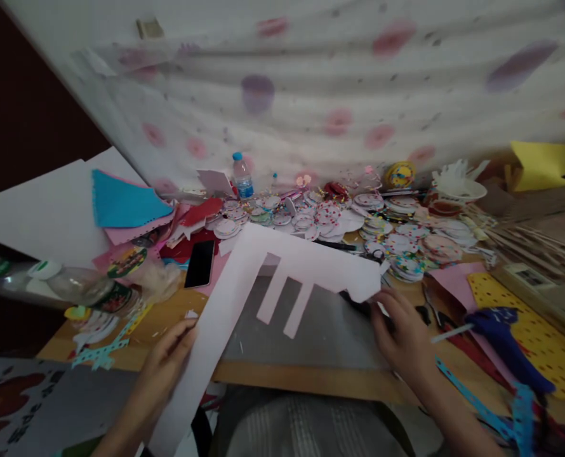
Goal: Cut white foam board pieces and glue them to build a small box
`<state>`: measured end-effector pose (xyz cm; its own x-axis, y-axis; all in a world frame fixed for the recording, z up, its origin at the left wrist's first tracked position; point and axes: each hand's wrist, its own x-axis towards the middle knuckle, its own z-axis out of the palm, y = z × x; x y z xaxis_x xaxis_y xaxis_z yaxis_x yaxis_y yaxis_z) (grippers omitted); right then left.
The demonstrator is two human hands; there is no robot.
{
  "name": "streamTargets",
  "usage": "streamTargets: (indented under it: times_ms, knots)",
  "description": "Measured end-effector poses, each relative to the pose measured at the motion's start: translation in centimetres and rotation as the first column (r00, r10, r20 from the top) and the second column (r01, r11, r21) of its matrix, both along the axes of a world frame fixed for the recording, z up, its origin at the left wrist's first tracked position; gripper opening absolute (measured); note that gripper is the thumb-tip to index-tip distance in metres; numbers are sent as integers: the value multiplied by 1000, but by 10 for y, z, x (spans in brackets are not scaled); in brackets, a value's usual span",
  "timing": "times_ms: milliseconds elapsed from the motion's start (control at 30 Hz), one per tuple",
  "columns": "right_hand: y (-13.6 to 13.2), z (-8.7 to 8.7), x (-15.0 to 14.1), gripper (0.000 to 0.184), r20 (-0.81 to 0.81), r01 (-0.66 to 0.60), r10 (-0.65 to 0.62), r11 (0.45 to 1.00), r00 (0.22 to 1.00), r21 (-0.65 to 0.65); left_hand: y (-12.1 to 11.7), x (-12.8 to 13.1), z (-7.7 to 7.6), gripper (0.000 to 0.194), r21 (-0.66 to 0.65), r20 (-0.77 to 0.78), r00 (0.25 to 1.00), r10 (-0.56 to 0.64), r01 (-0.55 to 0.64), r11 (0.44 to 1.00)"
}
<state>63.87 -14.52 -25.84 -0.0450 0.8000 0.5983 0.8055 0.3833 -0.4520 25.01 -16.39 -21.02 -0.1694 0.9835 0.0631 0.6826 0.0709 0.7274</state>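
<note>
A large white paper sheet [225, 298], cut into an angled shape with two strips hanging down, is held up over the grey mat [330, 343]. My left hand [172, 355] pinches the sheet's left edge between thumb and fingers. At the sheet's right end, my right hand [401, 330] is closed around dark scissors [358, 303], whose blades meet the lower edge beside a small notch. Part of the scissors is hidden by my fingers and the paper. Beyond the sheet's left arm lies a black phone [200, 264].
Stacks of confetti-dotted paper discs [327, 216] line the back, beside a small water bottle [243, 178]. Plastic bottles [106, 295] lie at left. A blue glue gun [506, 343] rests on yellow dotted sheet [539, 343] at right. The wooden table's front edge [311, 379] is close.
</note>
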Motion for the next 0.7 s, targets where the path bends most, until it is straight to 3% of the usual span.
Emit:
streamTargets:
  times_ms: [133, 233, 367, 500, 633, 700]
  knots:
    - [-40, -10, 28, 18, 0, 55, -56, 995, 998, -81, 8, 3, 1, 38, -63, 20, 999, -49, 50, 997]
    - [-49, -22, 38, 19, 90, 93, -84, 989, 992, -111, 17, -2, 8, 36, -62, -40, 994, -105, 103, 993]
    - [-40, -41, 42, 27, 335, 133, -79, 981, 939, -140, 29, -10, 15, 32, -113, -77, 973, -217, 207, 972]
    - [-24, -46, 39, 31, 525, 211, -71, 954, 848, -211, 36, -16, 15, 32, -168, -113, 949, -295, 274, 947]
    - [-9, -43, 36, 31, 586, 243, -62, 941, 808, -235, 38, -17, 8, 36, -209, -219, 917, -333, 289, 934]
    - [-4, -41, 36, 32, 543, 198, -39, 951, 839, -237, 38, -16, 4, 49, -200, -320, 874, -366, 315, 928]
